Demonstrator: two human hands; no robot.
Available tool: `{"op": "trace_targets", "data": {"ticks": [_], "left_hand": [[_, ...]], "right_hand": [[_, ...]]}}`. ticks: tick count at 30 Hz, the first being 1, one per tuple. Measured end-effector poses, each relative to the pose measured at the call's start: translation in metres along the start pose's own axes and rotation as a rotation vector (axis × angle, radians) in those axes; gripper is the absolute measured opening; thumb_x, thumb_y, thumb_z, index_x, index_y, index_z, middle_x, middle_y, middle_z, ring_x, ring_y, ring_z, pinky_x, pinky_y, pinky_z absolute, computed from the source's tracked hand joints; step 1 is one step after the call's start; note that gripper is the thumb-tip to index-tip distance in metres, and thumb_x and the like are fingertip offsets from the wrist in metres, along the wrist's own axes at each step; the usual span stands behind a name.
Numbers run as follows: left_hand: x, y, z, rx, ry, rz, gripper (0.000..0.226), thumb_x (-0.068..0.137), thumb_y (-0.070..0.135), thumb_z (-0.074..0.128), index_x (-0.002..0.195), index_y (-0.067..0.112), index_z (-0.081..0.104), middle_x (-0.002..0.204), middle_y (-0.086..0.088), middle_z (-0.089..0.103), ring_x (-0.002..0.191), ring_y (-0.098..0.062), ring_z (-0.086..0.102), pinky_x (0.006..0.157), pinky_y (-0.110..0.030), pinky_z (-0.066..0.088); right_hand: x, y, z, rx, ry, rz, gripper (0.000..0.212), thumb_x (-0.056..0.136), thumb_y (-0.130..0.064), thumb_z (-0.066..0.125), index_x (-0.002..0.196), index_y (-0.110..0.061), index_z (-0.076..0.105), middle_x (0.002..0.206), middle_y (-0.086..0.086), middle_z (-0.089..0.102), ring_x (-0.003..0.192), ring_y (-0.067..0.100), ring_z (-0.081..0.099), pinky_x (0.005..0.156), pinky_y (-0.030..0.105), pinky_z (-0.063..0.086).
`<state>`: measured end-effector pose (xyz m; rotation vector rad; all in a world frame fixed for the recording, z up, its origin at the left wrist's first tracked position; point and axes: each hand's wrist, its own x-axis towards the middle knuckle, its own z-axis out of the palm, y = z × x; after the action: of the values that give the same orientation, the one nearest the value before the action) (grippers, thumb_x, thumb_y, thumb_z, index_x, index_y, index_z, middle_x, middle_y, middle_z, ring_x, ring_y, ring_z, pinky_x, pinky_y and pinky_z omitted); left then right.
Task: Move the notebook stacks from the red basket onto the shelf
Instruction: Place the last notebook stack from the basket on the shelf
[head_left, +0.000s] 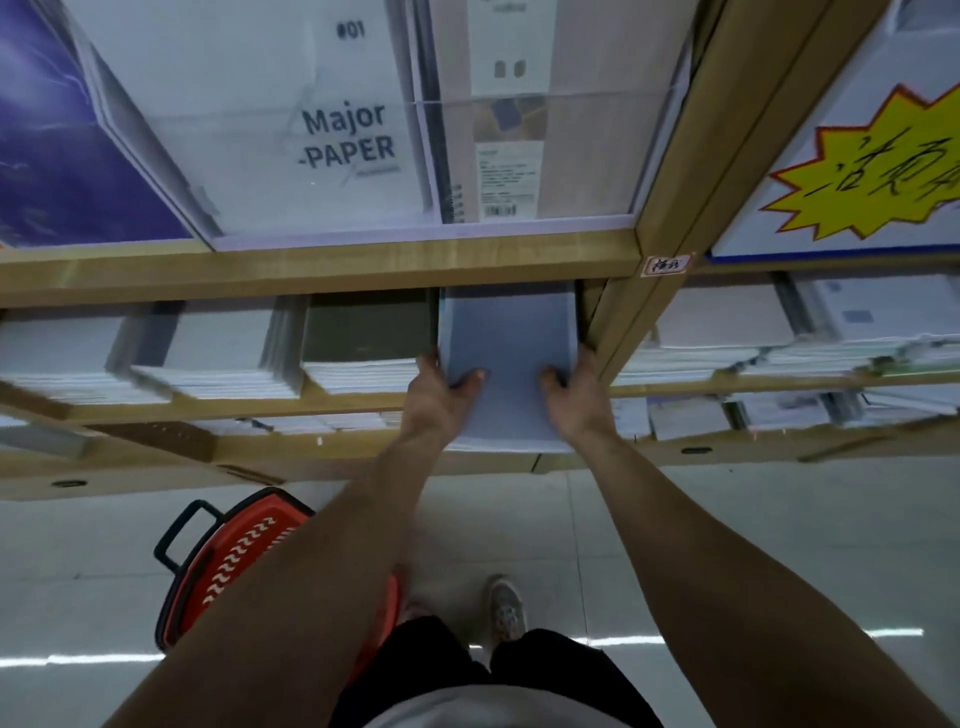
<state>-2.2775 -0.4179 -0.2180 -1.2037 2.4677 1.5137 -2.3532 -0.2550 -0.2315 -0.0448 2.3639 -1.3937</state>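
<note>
Behind the shelf rail (311, 265), notebook stack (509, 332) partly hidden.

Just one view here: a wide-angle cam on the person's head, pointing forward and steeply down. It's right up close to the shelf (322, 262), whose front edge runs across the upper half, with the floor (753, 545) filling the bottom.

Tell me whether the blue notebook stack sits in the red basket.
No, left hand and right hand hold the stack at the shelf.
</note>
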Motion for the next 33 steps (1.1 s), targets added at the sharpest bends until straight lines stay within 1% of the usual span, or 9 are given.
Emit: {"op": "trace_targets", "data": {"ticks": [3, 7, 10, 13, 17, 20, 26, 30, 33], "left_hand": [[0.011, 0.005, 0.008, -0.004, -0.006, -0.013, 0.064, 0.088, 0.041, 0.071, 0.136, 0.014, 0.039, 0.127, -0.011, 0.06, 0.104, -0.03, 0.06, 0.078, -0.033, 0.046], [0.016, 0.01, 0.015, 0.0, 0.028, -0.008, 0.064, 0.088, 0.038, 0.072, 0.137, 0.012, 0.039, 0.13, -0.011, 0.06, 0.11, -0.033, 0.061, 0.077, -0.03, 0.043], [0.026, 0.017, 0.013, -0.017, 0.04, -0.017, 0.067, 0.087, 0.041, 0.073, 0.138, 0.013, 0.04, 0.13, -0.01, 0.061, 0.11, -0.032, 0.061, 0.078, -0.029, 0.045], [0.033, 0.026, 0.011, -0.039, 0.034, -0.011, 0.063, 0.09, 0.044, 0.068, 0.139, 0.014, 0.042, 0.131, -0.011, 0.06, 0.114, -0.033, 0.06, 0.082, -0.03, 0.045], [0.017, 0.016, 0.012, 0.081, 0.048, 0.008, 0.064, 0.088, 0.047, 0.066, 0.137, 0.015, 0.038, 0.128, -0.015, 0.057, 0.109, -0.036, 0.06, 0.086, -0.04, 0.051], [-0.003, -0.011, 0.012, 0.147, 0.029, -0.037, 0.056, 0.091, 0.041, 0.064, 0.133, 0.012, 0.041, 0.126, -0.014, 0.059, 0.107, -0.034, 0.061, 0.082, -0.037, 0.049], [-0.002, -0.014, 0.011, 0.046, 0.062, 0.061, 0.047, 0.094, 0.037, 0.065, 0.131, 0.012, 0.05, 0.117, -0.01, 0.065, 0.102, -0.029, 0.064, 0.072, -0.029, 0.045], [0.02, -0.004, 0.006, 0.095, 0.004, 0.115, 0.069, 0.082, 0.037, 0.079, 0.137, 0.013, 0.043, 0.126, -0.01, 0.059, 0.112, -0.028, 0.058, 0.088, -0.037, 0.051], [0.025, -0.015, 0.003, 0.362, -0.019, 0.177, 0.076, 0.083, 0.034, 0.078, 0.144, 0.013, 0.037, 0.133, -0.013, 0.054, 0.119, -0.031, 0.055, 0.098, -0.044, 0.05]], "right_hand": [[-0.006, 0.015, -0.004, -0.007, 0.004, 0.05, 0.05, 0.099, -0.024, 0.058, 0.144, -0.013, 0.04, 0.119, 0.003, 0.055, 0.101, 0.018, 0.051, 0.084, 0.028, 0.041], [-0.018, 0.039, -0.001, -0.058, 0.003, 0.177, 0.051, 0.09, -0.045, 0.06, 0.128, -0.014, 0.049, 0.118, 0.009, 0.065, 0.096, 0.028, 0.065, 0.083, 0.043, 0.057], [-0.013, 0.027, 0.005, -0.067, 0.092, 0.079, 0.044, 0.097, -0.031, 0.06, 0.132, -0.006, 0.049, 0.116, 0.011, 0.062, 0.097, 0.025, 0.062, 0.077, 0.032, 0.052], [-0.003, 0.01, 0.008, 0.002, 0.198, -0.003, 0.048, 0.098, -0.027, 0.061, 0.139, -0.008, 0.044, 0.125, 0.014, 0.06, 0.109, 0.031, 0.061, 0.089, 0.037, 0.054], [-0.012, 0.018, 0.014, -0.039, 0.178, -0.029, 0.057, 0.098, -0.027, 0.06, 0.148, -0.015, 0.035, 0.129, 0.016, 0.058, 0.111, 0.035, 0.061, 0.09, 0.043, 0.056], [-0.031, 0.03, 0.015, -0.131, 0.094, -0.031, 0.068, 0.1, -0.028, 0.056, 0.158, -0.025, 0.021, 0.134, 0.017, 0.049, 0.11, 0.034, 0.06, 0.092, 0.046, 0.055], [-0.024, 0.029, 0.026, -0.159, 0.113, -0.099, 0.051, 0.101, -0.028, 0.056, 0.15, -0.03, 0.041, 0.14, 0.014, 0.045, 0.116, 0.031, 0.059, 0.104, 0.044, 0.049], [0.003, 0.013, 0.029, -0.127, 0.137, -0.111, 0.049, 0.101, -0.023, 0.057, 0.148, -0.025, 0.044, 0.14, 0.012, 0.053, 0.12, 0.023, 0.056, 0.104, 0.031, 0.042], [0.006, 0.013, 0.03, -0.113, 0.168, -0.099, 0.049, 0.101, -0.027, 0.056, 0.149, -0.023, 0.044, 0.145, 0.012, 0.05, 0.127, 0.029, 0.053, 0.105, 0.033, 0.042]]}}
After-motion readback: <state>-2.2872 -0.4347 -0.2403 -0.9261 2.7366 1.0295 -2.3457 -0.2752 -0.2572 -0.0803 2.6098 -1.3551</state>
